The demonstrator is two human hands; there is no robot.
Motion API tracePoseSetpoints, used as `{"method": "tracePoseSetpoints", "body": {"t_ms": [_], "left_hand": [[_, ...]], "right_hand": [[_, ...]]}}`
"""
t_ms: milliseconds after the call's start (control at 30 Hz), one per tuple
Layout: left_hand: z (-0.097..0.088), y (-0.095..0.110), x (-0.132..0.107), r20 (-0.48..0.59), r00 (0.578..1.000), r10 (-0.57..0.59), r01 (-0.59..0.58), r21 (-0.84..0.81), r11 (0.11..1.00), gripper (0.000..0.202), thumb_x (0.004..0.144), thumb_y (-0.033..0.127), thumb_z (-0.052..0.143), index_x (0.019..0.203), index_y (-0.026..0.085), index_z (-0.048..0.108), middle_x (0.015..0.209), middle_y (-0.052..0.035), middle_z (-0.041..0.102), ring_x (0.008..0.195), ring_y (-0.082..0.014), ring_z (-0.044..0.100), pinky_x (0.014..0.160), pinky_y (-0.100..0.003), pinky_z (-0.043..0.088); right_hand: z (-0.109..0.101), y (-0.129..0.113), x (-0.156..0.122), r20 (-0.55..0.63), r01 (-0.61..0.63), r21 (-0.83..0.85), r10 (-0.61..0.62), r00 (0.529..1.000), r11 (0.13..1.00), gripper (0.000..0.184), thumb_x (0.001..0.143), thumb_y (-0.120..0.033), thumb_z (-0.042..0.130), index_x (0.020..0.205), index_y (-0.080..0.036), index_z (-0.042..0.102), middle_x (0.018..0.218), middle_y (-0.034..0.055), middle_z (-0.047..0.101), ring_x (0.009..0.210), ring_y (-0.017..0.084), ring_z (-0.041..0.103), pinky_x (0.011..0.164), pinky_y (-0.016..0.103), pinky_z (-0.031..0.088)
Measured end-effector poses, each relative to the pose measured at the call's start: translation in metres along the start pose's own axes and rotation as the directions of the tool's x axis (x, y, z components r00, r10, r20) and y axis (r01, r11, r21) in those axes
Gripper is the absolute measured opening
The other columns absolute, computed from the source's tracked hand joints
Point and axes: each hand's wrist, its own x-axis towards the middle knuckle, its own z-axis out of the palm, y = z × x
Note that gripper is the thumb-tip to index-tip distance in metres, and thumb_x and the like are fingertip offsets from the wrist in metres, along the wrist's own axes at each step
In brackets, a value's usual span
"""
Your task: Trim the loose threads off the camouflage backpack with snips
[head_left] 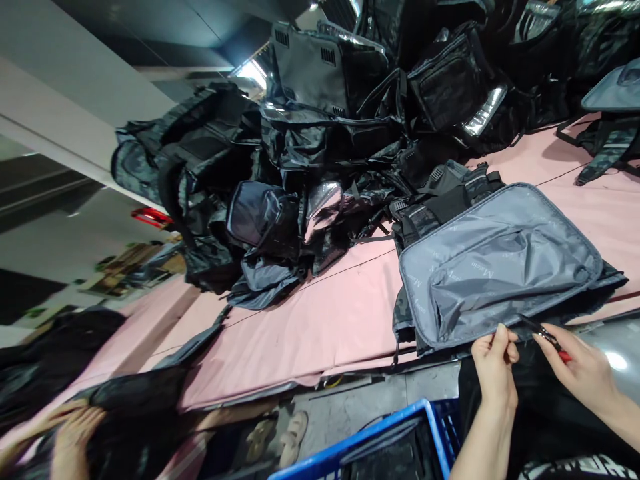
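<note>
A long table with pink cover [280, 333] goes across the view, and on it lies a heap of black bags [325, 143]. The bag with grey lining [500, 267] is at the table's near edge, its lined panel facing up. Below, a blue crate [360, 441] stands partly in view. The left hand [495, 367] has thumb and finger pressed together just beside the bag's near edge; I cannot tell what is between them. The right hand [580, 363] is closed around red-and-black snips [544, 331], their tip at this edge.
</note>
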Motion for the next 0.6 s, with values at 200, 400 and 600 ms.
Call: {"method": "tracePoseSetpoints", "body": {"t_ms": [200, 400, 600], "left_hand": [[0.000, 0.001, -0.002, -0.020, 1.000, -0.010, 0.009, -0.067, 0.998, 0.056, 0.061, 0.063, 0.086, 0.061, 0.011, 0.067, 0.051, 0.0003, 0.052, 0.047, -0.0061, 0.038, 0.052, -0.024, 0.024], [0.001, 0.002, -0.003, -0.013, 1.000, 0.001, -0.003, -0.108, 0.994, 0.055, 0.062, 0.061, 0.086, 0.061, 0.010, 0.065, 0.057, -0.0020, 0.057, 0.048, -0.0066, 0.041, 0.053, -0.024, 0.026], [-0.003, 0.001, -0.003, 0.025, 1.000, 0.000, 0.003, -0.089, 0.996, 0.053, 0.067, 0.061, 0.083, 0.062, 0.010, 0.068, 0.050, 0.0001, 0.051, 0.048, -0.0073, 0.040, 0.055, -0.025, 0.024]], "right_hand": [[-0.006, 0.009, -0.003, 0.116, -0.082, 0.120, 0.068, 0.991, 0.989, 0.023, 0.101, -0.037, 0.052, 0.107, -0.020, 0.066, 0.096, 0.0052, 0.075, 0.073, 0.018, 0.072, 0.066, 0.023, 0.059], [-0.017, 0.013, 0.009, 0.321, -0.100, 0.214, 0.027, 0.947, 0.972, 0.025, 0.101, -0.039, 0.051, 0.114, -0.024, 0.066, 0.102, 0.0022, 0.074, 0.084, 0.018, 0.073, 0.073, 0.024, 0.059], [-0.013, 0.010, 0.014, 0.339, -0.030, 0.177, -0.032, 0.940, 0.984, 0.027, 0.103, -0.039, 0.048, 0.114, -0.023, 0.066, 0.102, 0.0046, 0.074, 0.084, 0.019, 0.073, 0.072, 0.025, 0.059]]}}
